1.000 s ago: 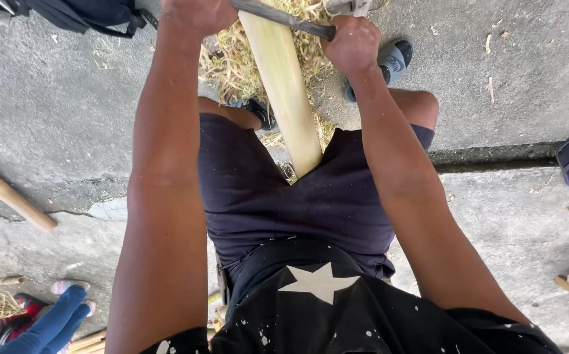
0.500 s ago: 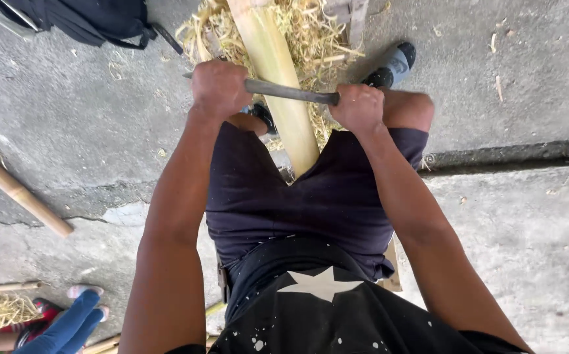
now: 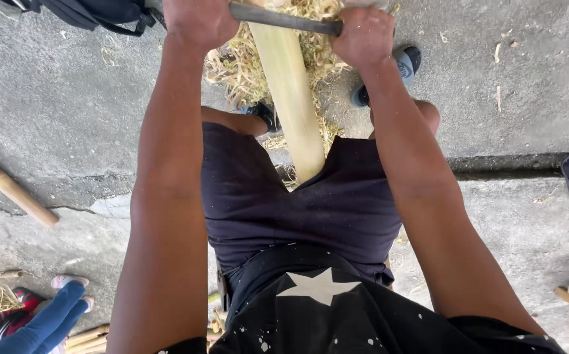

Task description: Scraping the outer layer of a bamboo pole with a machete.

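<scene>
while both arms reach out straight ahead, the left hand is clenched round one end of a dark flat blade and the right hand is clenched round the other end, so the blade lies crosswise, left to right, over the pole. the pole is pale green-yellow and runs the other way: its near end sits between the person's thighs, against the dark shorts, and its long axis points away, far and slightly left, up past the hands and out of view. the blade rests on the pole's top face at the far end of what shows, square to it. neither hand is nearer; they sit level, one each side of the pole. dry shavings lie on the concrete floor under the far part.
</scene>
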